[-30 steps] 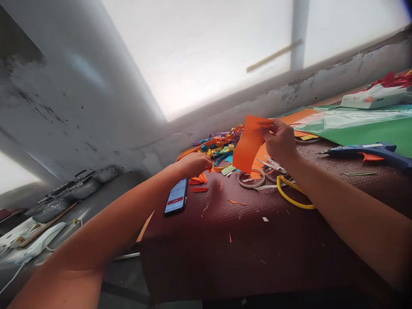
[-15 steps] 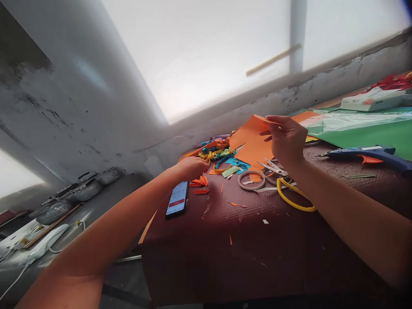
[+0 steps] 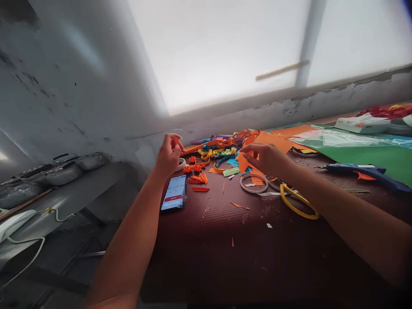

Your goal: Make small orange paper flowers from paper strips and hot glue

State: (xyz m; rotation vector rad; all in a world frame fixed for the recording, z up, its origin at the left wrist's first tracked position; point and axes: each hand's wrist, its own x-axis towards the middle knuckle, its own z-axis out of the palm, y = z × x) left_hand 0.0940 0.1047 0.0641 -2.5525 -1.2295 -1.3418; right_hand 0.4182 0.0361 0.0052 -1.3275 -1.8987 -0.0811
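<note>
Grey wall backs the left hand holding a small vivid-orange piece.

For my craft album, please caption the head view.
Left hand holding an orange piece, right hand near orange paper, smartphone and glue gun on a maroon tabletop.

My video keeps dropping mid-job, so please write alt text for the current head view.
A person's left hand pinches a small orange piece near a smartphone, while the right hand, fingers parted, is at a sheet of orange paper. On the dark red table lie orange scraps and, at right, a blue glue gun.
</note>
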